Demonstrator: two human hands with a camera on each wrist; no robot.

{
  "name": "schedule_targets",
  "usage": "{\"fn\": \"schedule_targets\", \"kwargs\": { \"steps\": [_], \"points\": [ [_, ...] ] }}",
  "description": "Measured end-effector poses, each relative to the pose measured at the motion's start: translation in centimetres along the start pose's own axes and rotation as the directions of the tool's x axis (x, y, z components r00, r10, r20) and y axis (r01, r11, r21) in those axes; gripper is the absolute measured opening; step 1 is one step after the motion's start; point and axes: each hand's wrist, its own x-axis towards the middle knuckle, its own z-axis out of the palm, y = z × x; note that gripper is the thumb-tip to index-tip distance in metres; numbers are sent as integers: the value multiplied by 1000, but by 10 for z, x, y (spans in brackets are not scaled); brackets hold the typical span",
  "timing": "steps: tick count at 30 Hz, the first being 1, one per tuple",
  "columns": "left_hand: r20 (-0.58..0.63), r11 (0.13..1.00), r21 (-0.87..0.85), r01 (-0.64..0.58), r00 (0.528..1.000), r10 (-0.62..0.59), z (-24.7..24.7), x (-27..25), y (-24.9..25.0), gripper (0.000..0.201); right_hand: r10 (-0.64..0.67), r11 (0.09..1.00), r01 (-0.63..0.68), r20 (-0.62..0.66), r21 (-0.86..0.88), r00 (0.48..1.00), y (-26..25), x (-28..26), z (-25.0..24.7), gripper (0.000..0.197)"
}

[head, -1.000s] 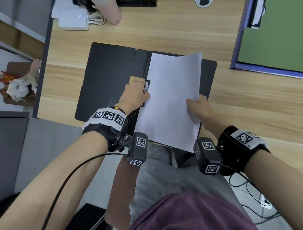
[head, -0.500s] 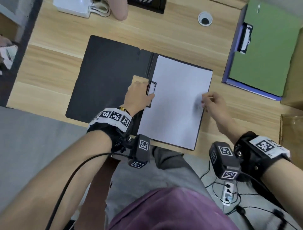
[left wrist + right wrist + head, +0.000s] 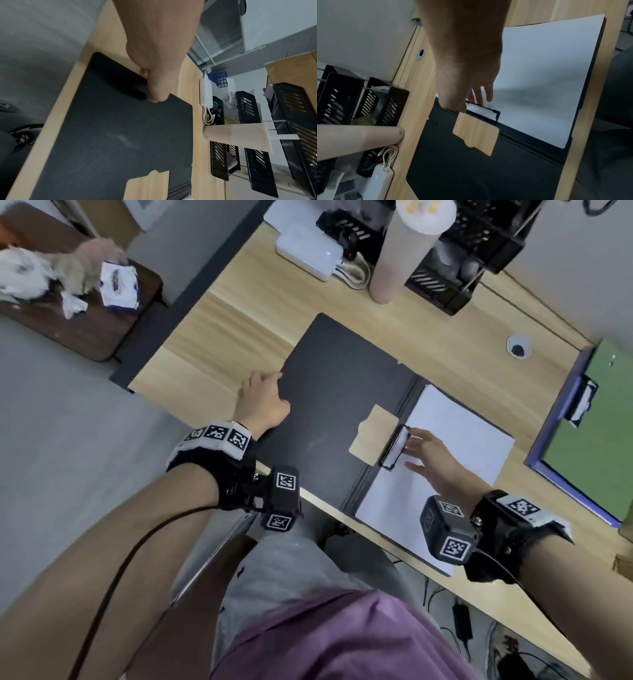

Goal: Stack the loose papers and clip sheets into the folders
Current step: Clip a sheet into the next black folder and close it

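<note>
A black folder (image 3: pixel 335 392) lies open on the wooden desk (image 3: pixel 239 323). White paper (image 3: pixel 455 446) lies flat on its right half, the near edge under the black clip (image 3: pixel 395 450) at the spine. My left hand (image 3: pixel 265 392) is at the outer edge of the left cover; in the left wrist view the thumb (image 3: pixel 157 94) pinches that cover (image 3: pixel 111 135) at its edge. My right hand (image 3: pixel 423 450) rests on the paper beside the clip, fingers (image 3: pixel 488 93) straight on the sheet (image 3: pixel 547 67) next to the clip (image 3: pixel 484 112).
A green folder (image 3: pixel 589 440) with its own clip (image 3: pixel 582 402) lies at the right. Another person's arm (image 3: pixel 400 251), black file trays (image 3: pixel 462 251) and a white power adapter (image 3: pixel 308 251) stand along the desk's far side. A cable hole (image 3: pixel 519 347) sits beyond the paper.
My left hand left the clip and moved to the left cover's outer edge. My right hand slid from the paper's right side to beside the clip. The paper now lies flat.
</note>
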Motion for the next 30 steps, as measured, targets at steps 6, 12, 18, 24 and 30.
{"fn": "schedule_targets", "kwargs": {
  "steps": [6, 12, 18, 24, 30],
  "points": [
    [18, 1000, -11, 18, 1000, -18, -2, 3, 8, 65, 40, 999, -40, -20, -10, 999, -11, -1, 16, 44],
    [127, 909, -396, 127, 988, -83, -41, 16, 5, 39, 34, 998, -35, -13, -51, 999, -22, 0, 30, 39],
    [226, 843, -537, -30, 958, 178, -120, -6, 62, 11, -65, 996, 72, 125, -46, 990, -45, 1, 37, 36],
    [568, 792, -609, 46, 722, 395, -121, -29, 119, 40, -176, 916, 71, 235, 394, 956, -79, -11, 24, 56],
    [661, 918, -390, -71, 673, 333, -38, -37, 162, 36, -312, 751, 94, 226, 653, 923, -62, -41, -24, 57]
  ]
}}
